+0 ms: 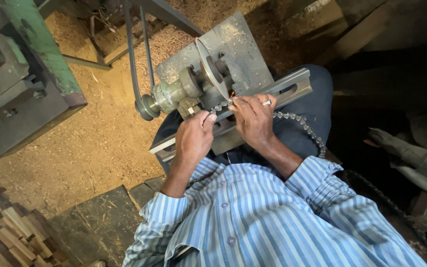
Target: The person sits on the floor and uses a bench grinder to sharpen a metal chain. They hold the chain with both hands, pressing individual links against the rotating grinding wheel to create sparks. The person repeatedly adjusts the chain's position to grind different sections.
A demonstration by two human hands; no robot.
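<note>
A belt-driven grinder with a thin grey grinding disc [208, 66] sits on a grey metal stand in front of me. A saw chain [300, 123] lies across the slotted metal rest [292, 84] and trails off to the right over my lap. My left hand [193, 138] pinches the chain just left of the disc. My right hand [253, 118] grips the chain right at the disc's lower edge, where a small orange spark shows. I wear a blue striped shirt.
A black drive belt [130, 54] runs from the pulley [147, 106] up out of view. A green and grey machine [21, 74] stands at left. Sawdust covers the floor [100, 143]. Stacked wood pieces [6, 232] lie at lower left, and dark sacks [421, 153] at right.
</note>
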